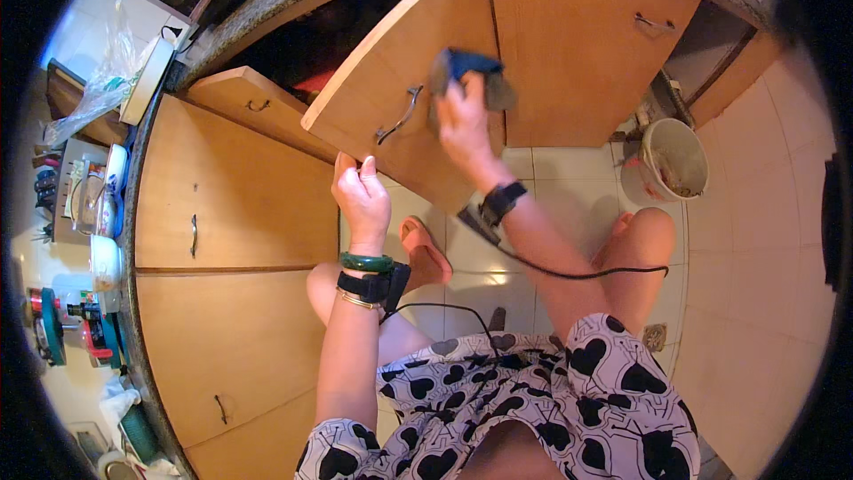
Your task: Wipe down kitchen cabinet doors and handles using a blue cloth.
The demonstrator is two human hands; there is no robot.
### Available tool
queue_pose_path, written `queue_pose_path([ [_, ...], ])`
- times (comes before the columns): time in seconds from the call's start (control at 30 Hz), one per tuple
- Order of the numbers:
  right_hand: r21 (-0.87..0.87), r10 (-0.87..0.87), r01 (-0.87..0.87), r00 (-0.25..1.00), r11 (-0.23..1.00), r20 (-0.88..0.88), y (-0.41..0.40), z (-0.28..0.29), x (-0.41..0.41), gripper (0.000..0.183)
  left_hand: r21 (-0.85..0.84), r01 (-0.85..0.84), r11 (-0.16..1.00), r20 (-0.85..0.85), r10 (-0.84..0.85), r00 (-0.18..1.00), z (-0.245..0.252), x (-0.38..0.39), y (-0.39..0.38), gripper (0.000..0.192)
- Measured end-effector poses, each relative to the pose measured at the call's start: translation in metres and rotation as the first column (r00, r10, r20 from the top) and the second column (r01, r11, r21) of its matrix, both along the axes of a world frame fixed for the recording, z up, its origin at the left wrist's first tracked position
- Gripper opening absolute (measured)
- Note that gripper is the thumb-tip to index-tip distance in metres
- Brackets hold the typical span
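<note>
A wooden cabinet door (373,93) stands swung out from its frame, with a curved metal handle (400,115) on its face. My left hand (362,197) grips the door's lower edge, thumb up, just below the handle. In my right hand (464,123) is a blue and grey cloth (470,73), blurred, against the door's face to the right of the handle. Both wrists wear black straps with small devices and cables; a green bangle circles the left one.
A bucket (674,160) stands on the tiled floor at the right, by an uncovered cabinet bay. Another cabinet door (253,97) is ajar behind my left hand. Dishes and a knife rack line the stone counter (150,320) at the left. My slippered foot (424,253) is below the door.
</note>
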State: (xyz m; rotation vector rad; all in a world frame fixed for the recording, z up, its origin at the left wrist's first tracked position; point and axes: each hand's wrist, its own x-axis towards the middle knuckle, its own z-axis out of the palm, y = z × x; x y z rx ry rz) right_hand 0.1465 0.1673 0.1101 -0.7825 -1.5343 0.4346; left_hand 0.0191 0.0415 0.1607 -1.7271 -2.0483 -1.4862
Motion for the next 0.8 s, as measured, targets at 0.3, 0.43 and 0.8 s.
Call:
queue_pose_path([
  [0.3,-0.067,0.12,-0.117,0.992,0.991,0.043,-0.059,0.006,0.021,0.047,-0.077,0.005,0.997,-0.006,-0.005,1.0,0.001,0.029,-0.01,0.009],
  [0.43,-0.02,0.139,-0.138,0.966,0.99,0.218,-0.052,0.012,0.038,0.042,-0.122,-0.025,0.992,0.049,0.031,0.998,0.008,0.038,-0.013,0.015],
  [0.8,-0.168,0.278,-0.259,0.956,0.951,0.098,-0.066,0.018,0.032,0.03,-0.118,-0.059,0.991,-0.059,0.053,0.997,0.0,0.037,-0.014,0.011],
])
